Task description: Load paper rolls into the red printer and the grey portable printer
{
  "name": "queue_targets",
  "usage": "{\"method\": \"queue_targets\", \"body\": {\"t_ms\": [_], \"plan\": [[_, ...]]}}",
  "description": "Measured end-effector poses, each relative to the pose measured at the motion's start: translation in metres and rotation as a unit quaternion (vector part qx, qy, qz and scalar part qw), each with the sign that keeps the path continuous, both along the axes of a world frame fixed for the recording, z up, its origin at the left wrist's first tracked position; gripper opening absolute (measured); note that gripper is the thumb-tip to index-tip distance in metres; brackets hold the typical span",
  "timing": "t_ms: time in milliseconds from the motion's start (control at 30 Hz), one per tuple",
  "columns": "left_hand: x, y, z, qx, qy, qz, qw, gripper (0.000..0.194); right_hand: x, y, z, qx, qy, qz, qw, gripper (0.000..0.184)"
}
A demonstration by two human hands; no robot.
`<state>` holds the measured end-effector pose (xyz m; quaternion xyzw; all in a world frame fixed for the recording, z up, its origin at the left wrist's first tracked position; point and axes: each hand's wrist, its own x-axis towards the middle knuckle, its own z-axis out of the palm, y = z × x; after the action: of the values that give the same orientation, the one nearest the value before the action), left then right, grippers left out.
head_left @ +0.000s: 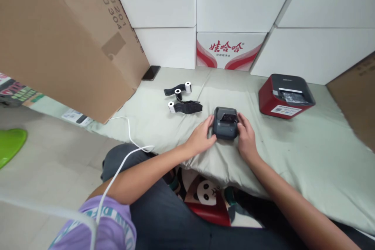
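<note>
A small black portable printer (pixel 225 129) lies on the cloth-covered surface close to its front edge. A dark strip (pixel 229 117) sticks out of its top slot. My left hand (pixel 202 136) grips the printer's left side, thumb at the near corner and fingers along the edge. On the opposite side, my right hand (pixel 247 134) has its fingers and thumb against the casing. Left of the printer lie several small paper rolls with white ends and black, partly unwound strips: a far roll (pixel 188 87), a middle roll (pixel 178 94) and a near roll (pixel 171 107).
A red and black printer (pixel 286 97) stands to the right. White boxes (pixel 230 52) line the back. A large cardboard box (pixel 88 43) rises at the left, with a phone (pixel 151 73) beside it. A white cable (pixel 129 133) crosses the front edge and my left arm.
</note>
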<state>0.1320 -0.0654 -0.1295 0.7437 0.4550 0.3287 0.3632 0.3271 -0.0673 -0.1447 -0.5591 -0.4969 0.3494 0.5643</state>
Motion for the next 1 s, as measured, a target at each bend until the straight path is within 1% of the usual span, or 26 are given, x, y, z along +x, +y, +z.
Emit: {"method": "queue_targets", "body": {"t_ms": [100,233,300,433,567,667,867,1000], "plan": [[-0.002,0.002,0.0,0.015,0.028,0.0,0.999,0.083,0.0,0.001,0.0,0.001,-0.016,-0.002,1.0,0.057],[-0.005,0.005,0.008,0.051,0.114,-0.003,0.992,0.08,0.001,0.001,-0.002,-0.004,-0.032,0.009,0.999,0.06],[-0.006,0.009,0.013,0.06,0.138,-0.006,0.989,0.075,0.002,0.0,-0.003,-0.003,-0.04,0.017,0.999,0.061],[-0.01,0.017,0.02,0.063,0.172,-0.015,0.983,0.062,0.002,0.0,-0.005,0.002,-0.052,0.02,0.998,0.063],[-0.011,0.021,0.027,0.056,0.213,-0.023,0.975,0.055,0.002,-0.001,-0.006,0.002,-0.068,0.019,0.998,0.064],[-0.01,0.022,0.03,0.065,0.242,-0.025,0.968,0.051,0.003,-0.001,-0.007,0.001,-0.082,0.016,0.997,0.065],[-0.011,0.022,0.032,0.075,0.254,-0.02,0.964,0.048,0.003,0.0,-0.009,0.001,-0.091,0.01,0.996,0.065],[-0.011,0.018,0.032,0.068,0.227,-0.011,0.972,0.045,0.0,-0.005,-0.004,0.022,-0.069,-0.022,0.997,0.055]]}}
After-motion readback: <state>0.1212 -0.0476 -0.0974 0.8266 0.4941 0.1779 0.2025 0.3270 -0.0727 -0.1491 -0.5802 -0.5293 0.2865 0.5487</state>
